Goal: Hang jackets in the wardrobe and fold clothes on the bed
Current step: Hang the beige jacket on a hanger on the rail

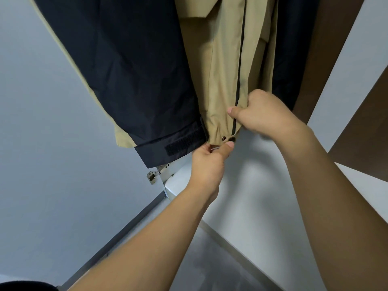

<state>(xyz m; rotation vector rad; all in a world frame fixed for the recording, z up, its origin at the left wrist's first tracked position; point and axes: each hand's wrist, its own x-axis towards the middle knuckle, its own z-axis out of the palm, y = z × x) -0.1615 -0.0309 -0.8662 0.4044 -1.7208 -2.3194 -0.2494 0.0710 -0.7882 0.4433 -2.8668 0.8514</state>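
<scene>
A tan and black jacket (222,66) hangs in front of me inside the wardrobe, its black sleeve (134,76) with a velcro cuff on the left. My right hand (264,114) grips the tan front panel near the hem, beside the black zipper line. My left hand (210,158) pinches the bottom end of the zipper just under the hem, below two dark snap buttons. The hanger and rail are out of view above.
The open wardrobe door (63,143), grey-white, stands at the left with a metal hinge (153,175) near the sleeve cuff. The white wardrobe floor panel (262,185) lies below the jacket. Brown panels (327,49) show at the right. Grey floor (210,265) is at the bottom.
</scene>
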